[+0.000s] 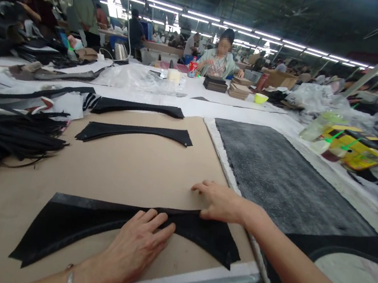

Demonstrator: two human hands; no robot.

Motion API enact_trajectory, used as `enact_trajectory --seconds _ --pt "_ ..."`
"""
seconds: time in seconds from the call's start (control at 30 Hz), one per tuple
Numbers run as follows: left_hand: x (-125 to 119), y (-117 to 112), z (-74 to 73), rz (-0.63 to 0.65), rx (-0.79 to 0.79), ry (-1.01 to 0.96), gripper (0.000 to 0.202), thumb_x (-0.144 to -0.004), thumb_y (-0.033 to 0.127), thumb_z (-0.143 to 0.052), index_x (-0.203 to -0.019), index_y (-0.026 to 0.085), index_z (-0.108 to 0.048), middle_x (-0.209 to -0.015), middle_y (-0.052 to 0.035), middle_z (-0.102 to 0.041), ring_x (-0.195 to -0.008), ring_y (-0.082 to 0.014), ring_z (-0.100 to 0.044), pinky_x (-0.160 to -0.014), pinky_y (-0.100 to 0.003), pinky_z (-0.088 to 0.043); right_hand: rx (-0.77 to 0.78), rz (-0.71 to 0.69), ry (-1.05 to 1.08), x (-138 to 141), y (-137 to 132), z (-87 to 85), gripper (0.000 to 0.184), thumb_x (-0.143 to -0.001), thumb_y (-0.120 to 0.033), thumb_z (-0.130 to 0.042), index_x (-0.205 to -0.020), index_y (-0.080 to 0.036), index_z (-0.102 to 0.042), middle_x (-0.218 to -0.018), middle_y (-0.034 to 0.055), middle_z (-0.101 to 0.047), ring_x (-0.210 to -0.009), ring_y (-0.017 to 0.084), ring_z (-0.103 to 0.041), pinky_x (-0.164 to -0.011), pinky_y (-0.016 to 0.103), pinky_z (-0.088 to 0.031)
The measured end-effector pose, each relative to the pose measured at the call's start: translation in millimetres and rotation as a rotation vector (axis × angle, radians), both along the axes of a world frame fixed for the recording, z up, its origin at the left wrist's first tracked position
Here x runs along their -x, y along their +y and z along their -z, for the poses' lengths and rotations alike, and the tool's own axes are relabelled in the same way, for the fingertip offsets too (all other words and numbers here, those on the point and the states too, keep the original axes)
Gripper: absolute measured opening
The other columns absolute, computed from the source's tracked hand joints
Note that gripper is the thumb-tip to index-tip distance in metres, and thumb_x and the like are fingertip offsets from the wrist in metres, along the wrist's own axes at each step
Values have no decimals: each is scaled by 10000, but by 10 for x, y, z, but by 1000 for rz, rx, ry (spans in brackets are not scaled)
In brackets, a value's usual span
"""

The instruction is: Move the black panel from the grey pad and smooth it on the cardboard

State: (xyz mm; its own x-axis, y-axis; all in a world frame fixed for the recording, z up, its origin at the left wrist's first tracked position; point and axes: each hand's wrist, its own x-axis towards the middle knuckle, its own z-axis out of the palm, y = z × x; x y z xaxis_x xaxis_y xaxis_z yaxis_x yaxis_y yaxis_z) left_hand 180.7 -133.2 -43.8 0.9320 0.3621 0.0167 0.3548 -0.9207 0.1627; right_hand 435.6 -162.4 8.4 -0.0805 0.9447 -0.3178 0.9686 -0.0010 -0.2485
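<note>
A curved black piece of leather-like material [77, 222] lies across the near part of a tan board [134, 166]. Along its straight far edge runs a band that looks folded. My left hand [139, 244] rests on the middle of this piece, fingers laid over it and slightly spread. At the piece's far edge, right of centre, my right hand [220, 202] has its thumb touching the material while the other fingers stretch out above the board. Two similar black pieces, one nearer [136, 132] and one farther [140, 108], lie toward the back of the board.
Black strips [4, 139] are heaped at the left. A dark grey sheet [288, 177] lies to the right of the board. Beyond it are a yellow package [354, 147] and plastic bags [315, 100]. Across the table a person [220, 60] sits behind stacked dark pieces [215, 84].
</note>
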Motion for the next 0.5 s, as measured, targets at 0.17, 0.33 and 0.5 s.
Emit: enact_trajectory --seconds 0.17,0.33,0.5 --pt "-7 38 60 16 -26 -18 314 -967 233 -421 -1264 286 -509 -1216 -46 -576 -1041 -254 -512 -844 -407 -445 -2 24 19 -385 275 -71 524 -719 -181 -746 -1219 -173 -591 -1038 52 -649 -928 210 -609 -801 261 -459" --pt "28 -13 6 -39 48 -45 346 -936 211 -478 -1274 282 -502 -1240 -46 -572 -1067 -261 -507 -880 -427 -453 -267 56 25 -46 52 -128 234 -936 -149 -470 -1135 -164 -591 -1072 67 -626 -950 184 -599 -864 276 -439" --pt "243 -26 -281 -114 183 -152 276 -945 248 -476 -1216 240 -527 -1298 -17 -544 -1114 -196 -501 -972 -350 -444 -714 -190 227 452 -478 538 238 -987 -269 -390 -1125 -241 -581 -1019 22 -650 -896 140 -640 -764 204 -498"
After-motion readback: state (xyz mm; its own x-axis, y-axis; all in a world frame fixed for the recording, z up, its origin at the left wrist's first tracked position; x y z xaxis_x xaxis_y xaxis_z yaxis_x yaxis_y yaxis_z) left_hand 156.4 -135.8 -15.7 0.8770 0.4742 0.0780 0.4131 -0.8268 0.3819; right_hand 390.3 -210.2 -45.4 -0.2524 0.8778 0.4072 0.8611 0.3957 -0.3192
